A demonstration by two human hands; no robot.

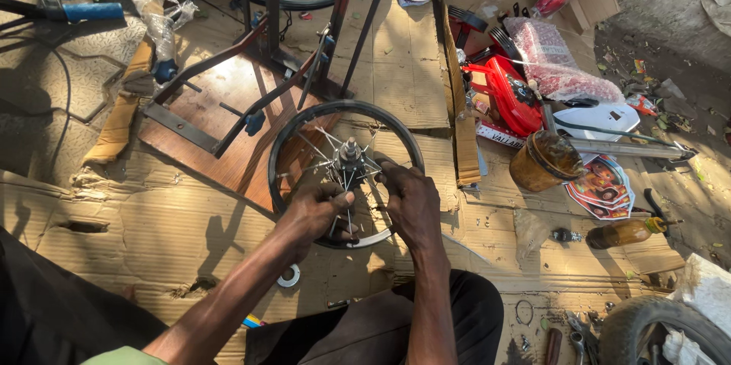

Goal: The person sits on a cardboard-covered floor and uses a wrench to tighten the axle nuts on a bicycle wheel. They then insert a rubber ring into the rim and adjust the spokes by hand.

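A small black bicycle wheel rim (304,123) with thin metal spokes and a silver hub (349,153) lies over the cardboard in front of me. My left hand (314,211) grips the near part of the rim and spokes, thumb up. My right hand (410,201) rests on the right side of the wheel, fingers curled around spokes close to the hub. Both forearms reach in from below, over my dark trousers.
A dark metal frame (251,83) stands on a wooden board behind the wheel. To the right lie a brown jar (542,161), red plastic parts (512,95), an amber bottle (624,232) and a tyre (661,328). A washer (288,277) sits near my left arm.
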